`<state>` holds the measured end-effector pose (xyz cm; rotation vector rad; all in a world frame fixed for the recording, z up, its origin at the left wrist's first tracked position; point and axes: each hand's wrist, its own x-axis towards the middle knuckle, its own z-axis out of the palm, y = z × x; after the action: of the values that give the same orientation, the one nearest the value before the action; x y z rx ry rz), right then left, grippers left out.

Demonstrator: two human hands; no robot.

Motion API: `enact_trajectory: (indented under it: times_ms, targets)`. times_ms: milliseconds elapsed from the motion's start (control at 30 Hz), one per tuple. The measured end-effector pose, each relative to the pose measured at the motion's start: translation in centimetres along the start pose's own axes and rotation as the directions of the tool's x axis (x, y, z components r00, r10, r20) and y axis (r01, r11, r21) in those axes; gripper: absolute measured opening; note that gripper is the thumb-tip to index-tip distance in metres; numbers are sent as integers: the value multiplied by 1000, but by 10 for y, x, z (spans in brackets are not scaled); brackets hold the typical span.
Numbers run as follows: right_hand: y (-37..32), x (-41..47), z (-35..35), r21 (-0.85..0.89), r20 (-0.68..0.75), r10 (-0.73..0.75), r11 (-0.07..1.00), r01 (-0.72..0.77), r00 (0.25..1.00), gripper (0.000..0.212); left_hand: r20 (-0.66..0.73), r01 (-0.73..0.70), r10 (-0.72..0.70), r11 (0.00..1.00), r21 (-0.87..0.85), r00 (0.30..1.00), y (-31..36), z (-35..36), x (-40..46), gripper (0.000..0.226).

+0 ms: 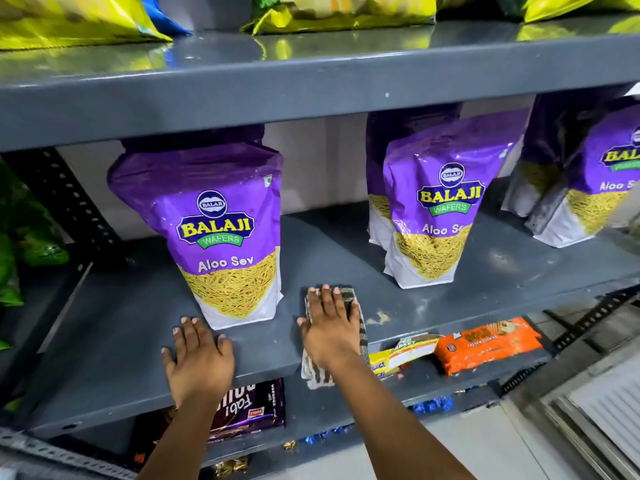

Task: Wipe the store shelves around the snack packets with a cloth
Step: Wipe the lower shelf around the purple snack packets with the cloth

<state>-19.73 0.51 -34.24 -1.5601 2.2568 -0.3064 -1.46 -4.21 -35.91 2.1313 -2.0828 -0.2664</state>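
Observation:
My right hand [330, 325] lies flat, fingers spread, pressing a striped grey-and-white cloth [360, 327] onto the grey middle shelf [346, 247]; the cloth's lower end hangs over the shelf's front edge. The cloth lies just right of a purple Aloo Sev packet [221, 230] that stands upright. Resting palm-down on the shelf in front of that packet is my left hand [197, 362], its fingertips close to the packet's base and holding nothing. A second purple packet [433, 209] stands further right, and a third [588, 181] at the far right.
The upper shelf [311, 88] carries yellow and blue bags. Green packets [20, 244] sit at the left beyond a perforated upright. The lower shelf holds an orange cookie pack [485, 344], a yellow pack and a dark chocolate pack [249, 407]. Pale crumbs [379, 318] lie right of the cloth.

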Motion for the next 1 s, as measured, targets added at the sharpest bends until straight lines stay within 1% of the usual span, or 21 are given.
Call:
enact_trajectory:
  times_ms: [167,333,400,467,533,633,667,700,733,767,800,833,867,900,933,967,1000]
  targets:
    - [27,1,-13,-8,-33,136,991,-136,990,55,7,1,-1,1000,3,1000,0,1,0,58]
    - [49,-13,-23,-12,-55,222,975,-223,973,51,15,2,-2,1000,13,1000,1,0,0,58]
    - [56,-23,-30,-27,-64,247,968,-249,967,53,23,4,-4,1000,12,1000,1,-1,-1,58]
    - [65,-34,-35,-70,-106,272,957,-280,957,57,28,5,-5,1000,8,1000,2,-2,-2,58]
    - [76,-47,-49,-117,-126,346,925,-360,930,54,29,6,-6,1000,6,1000,2,-2,-2,58]
    - [95,-65,-83,-137,-129,513,838,-528,849,37,32,10,-10,1000,4,999,2,-2,-1,59]
    - [96,-67,-94,-122,-154,543,819,-561,826,34,31,12,-12,1000,2,999,2,-2,-1,59]
    - [93,-66,-100,-106,-206,537,819,-564,818,31,30,13,-13,1000,4,999,2,-1,-1,60]
    - [84,-62,-102,-92,-278,487,845,-528,828,30,26,13,-13,1000,6,1000,2,-1,-1,60]
    - [69,-56,-100,-90,-332,401,888,-451,854,29,21,11,-11,1000,6,1000,2,0,0,60]
    - [48,-49,-95,-110,-352,288,932,-345,891,30,18,9,-10,1000,7,1000,2,1,0,59]
    - [26,-43,-85,-151,-323,151,966,-208,934,34,15,9,-9,1000,8,1000,1,1,0,59]
    - [8,-38,-72,-193,-257,2,980,-53,966,38,12,9,-9,1000,8,1000,1,1,0,59]
    - [-5,-35,-58,-223,-161,-114,972,76,980,42,8,9,-9,1000,9,1000,1,1,0,59]
    - [-11,-33,-47,-239,-70,-175,959,154,982,44,8,11,-11,1000,7,1000,0,1,0,59]
    - [-8,-30,-39,-243,-17,-178,955,169,984,45,7,10,-10,1000,3,1000,0,2,1,60]
    - [0,-28,-36,-237,-18,-137,963,129,990,45,5,6,-6,1000,5,1000,0,2,1,60]
